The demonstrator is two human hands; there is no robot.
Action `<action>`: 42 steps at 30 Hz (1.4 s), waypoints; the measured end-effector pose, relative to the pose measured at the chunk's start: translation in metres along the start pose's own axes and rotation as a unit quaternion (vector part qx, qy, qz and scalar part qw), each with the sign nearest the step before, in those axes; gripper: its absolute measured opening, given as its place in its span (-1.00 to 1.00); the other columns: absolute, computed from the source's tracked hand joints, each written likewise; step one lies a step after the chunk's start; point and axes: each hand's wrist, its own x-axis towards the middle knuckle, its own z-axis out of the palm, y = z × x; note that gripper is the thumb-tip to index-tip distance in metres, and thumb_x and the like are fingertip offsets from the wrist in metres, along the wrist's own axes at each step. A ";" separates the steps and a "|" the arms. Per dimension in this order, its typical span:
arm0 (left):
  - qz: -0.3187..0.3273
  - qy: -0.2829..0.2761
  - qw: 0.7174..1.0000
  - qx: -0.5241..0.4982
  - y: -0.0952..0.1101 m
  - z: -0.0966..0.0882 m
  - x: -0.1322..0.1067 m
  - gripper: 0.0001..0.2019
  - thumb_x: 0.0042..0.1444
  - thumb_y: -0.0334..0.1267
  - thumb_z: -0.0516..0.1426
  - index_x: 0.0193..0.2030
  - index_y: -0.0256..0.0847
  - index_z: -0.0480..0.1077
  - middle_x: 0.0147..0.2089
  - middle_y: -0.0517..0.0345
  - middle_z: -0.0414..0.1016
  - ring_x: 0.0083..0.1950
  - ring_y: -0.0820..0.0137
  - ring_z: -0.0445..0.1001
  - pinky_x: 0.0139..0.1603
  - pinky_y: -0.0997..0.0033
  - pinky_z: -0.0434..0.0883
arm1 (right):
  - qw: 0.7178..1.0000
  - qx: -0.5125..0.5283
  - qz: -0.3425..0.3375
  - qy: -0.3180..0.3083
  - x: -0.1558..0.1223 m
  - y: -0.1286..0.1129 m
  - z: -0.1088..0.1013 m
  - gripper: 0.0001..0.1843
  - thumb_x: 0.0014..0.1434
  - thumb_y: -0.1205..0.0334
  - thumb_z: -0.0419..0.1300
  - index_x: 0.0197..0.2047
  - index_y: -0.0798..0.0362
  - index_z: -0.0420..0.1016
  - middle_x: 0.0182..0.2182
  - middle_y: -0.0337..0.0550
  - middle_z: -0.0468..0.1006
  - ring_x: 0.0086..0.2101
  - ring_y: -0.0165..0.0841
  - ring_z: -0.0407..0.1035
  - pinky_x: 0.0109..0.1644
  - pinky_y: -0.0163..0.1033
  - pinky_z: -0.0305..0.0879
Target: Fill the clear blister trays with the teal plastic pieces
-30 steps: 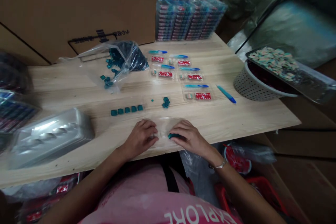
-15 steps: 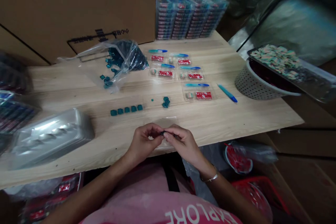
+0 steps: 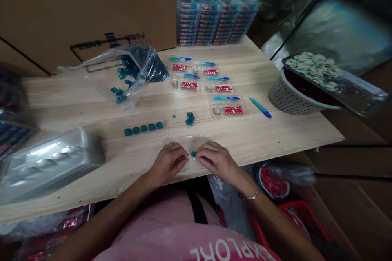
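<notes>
My left hand [image 3: 168, 164] and my right hand [image 3: 217, 161] rest on a clear plastic blister [image 3: 186, 143] at the table's near edge, fingertips almost meeting. Between them shows a small teal piece [image 3: 193, 154], partly hidden by my fingers. Beyond my hands, a row of several teal square pieces [image 3: 142, 129] lies on the bare wood. A small teal cluster [image 3: 190, 119] and a tiny teal bead [image 3: 174, 116] sit to its right. Further back is a clear bag of teal pieces [image 3: 134, 74].
Several filled blister packs with red cards and blue tools [image 3: 202, 81] lie on the wooden table [image 3: 76, 98]. Stacked packs [image 3: 214, 20] stand behind them. A silver plastic tray stack [image 3: 50, 161] is left; a perforated basket [image 3: 289, 100] and pastel-filled tray [image 3: 318, 74] are right.
My hands have come down from pinching the teal piece together above the table. They now lie on the clear blister, slightly further apart, with the teal piece between them.
</notes>
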 end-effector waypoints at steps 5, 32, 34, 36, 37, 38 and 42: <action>0.005 -0.012 1.000 0.021 -0.001 0.001 -0.002 -0.89 0.22 -0.30 0.08 -0.26 -0.21 0.43 -0.33 0.10 0.47 -0.26 0.34 0.37 -0.19 0.33 0.30 | 1.000 0.010 -0.011 -0.022 0.004 0.012 0.002 -0.87 0.28 0.29 0.12 -0.28 0.02 0.48 -0.34 -0.13 0.54 -0.28 -0.31 0.39 -0.16 -0.18 0.30; -0.305 0.026 0.826 -0.474 0.023 -0.011 0.010 -0.72 -0.18 -0.13 0.38 -0.36 -0.27 0.56 -0.43 0.11 0.60 -0.43 0.42 0.53 -0.34 0.42 0.46 | 0.923 0.321 0.206 0.038 0.015 -0.016 0.011 -0.82 0.08 0.14 0.25 -0.43 0.08 0.47 -0.53 -0.25 0.47 -0.49 -0.44 0.31 -0.41 -0.35 0.24; -0.314 0.035 0.822 -0.474 0.024 -0.011 0.011 -0.71 -0.19 -0.12 0.39 -0.38 -0.27 0.55 -0.47 0.13 0.58 -0.46 0.44 0.51 -0.37 0.45 0.44 | 0.924 0.325 0.200 0.034 0.017 -0.015 0.012 -0.82 0.10 0.15 0.23 -0.42 0.08 0.48 -0.53 -0.25 0.48 -0.49 -0.45 0.30 -0.42 -0.35 0.24; -0.309 0.043 0.823 -0.475 0.025 -0.011 0.012 -0.70 -0.22 -0.11 0.40 -0.40 -0.27 0.54 -0.48 0.16 0.57 -0.47 0.46 0.49 -0.35 0.45 0.44 | 0.927 0.322 0.191 0.036 0.018 -0.015 0.012 -0.82 0.12 0.15 0.22 -0.40 0.08 0.48 -0.52 -0.25 0.48 -0.49 -0.45 0.30 -0.41 -0.35 0.24; -0.301 0.048 0.826 -0.473 0.024 -0.011 0.012 -0.69 -0.24 -0.10 0.41 -0.41 -0.27 0.53 -0.49 0.17 0.56 -0.47 0.46 0.48 -0.34 0.44 0.45 | 0.929 0.316 0.187 0.039 0.018 -0.016 0.013 -0.82 0.13 0.15 0.22 -0.39 0.08 0.49 -0.51 -0.24 0.48 -0.47 -0.45 0.31 -0.39 -0.34 0.26; -0.292 0.053 0.832 -0.470 0.024 -0.011 0.012 -0.67 -0.25 -0.08 0.41 -0.42 -0.27 0.52 -0.49 0.17 0.55 -0.47 0.46 0.47 -0.33 0.43 0.45 | 0.932 0.310 0.183 0.042 0.018 -0.017 0.013 -0.83 0.14 0.15 0.22 -0.38 0.08 0.49 -0.50 -0.24 0.49 -0.45 -0.44 0.33 -0.36 -0.33 0.27; -0.247 0.045 0.858 -0.448 0.022 -0.009 0.008 -0.63 -0.18 0.01 0.37 -0.43 -0.28 0.46 -0.50 0.15 0.52 -0.48 0.44 0.44 -0.36 0.41 0.41 | 0.934 0.309 0.173 0.048 0.015 -0.026 0.009 -0.86 0.13 0.17 0.25 -0.36 0.06 0.49 -0.41 -0.18 0.55 -0.36 -0.39 0.39 -0.28 -0.29 0.33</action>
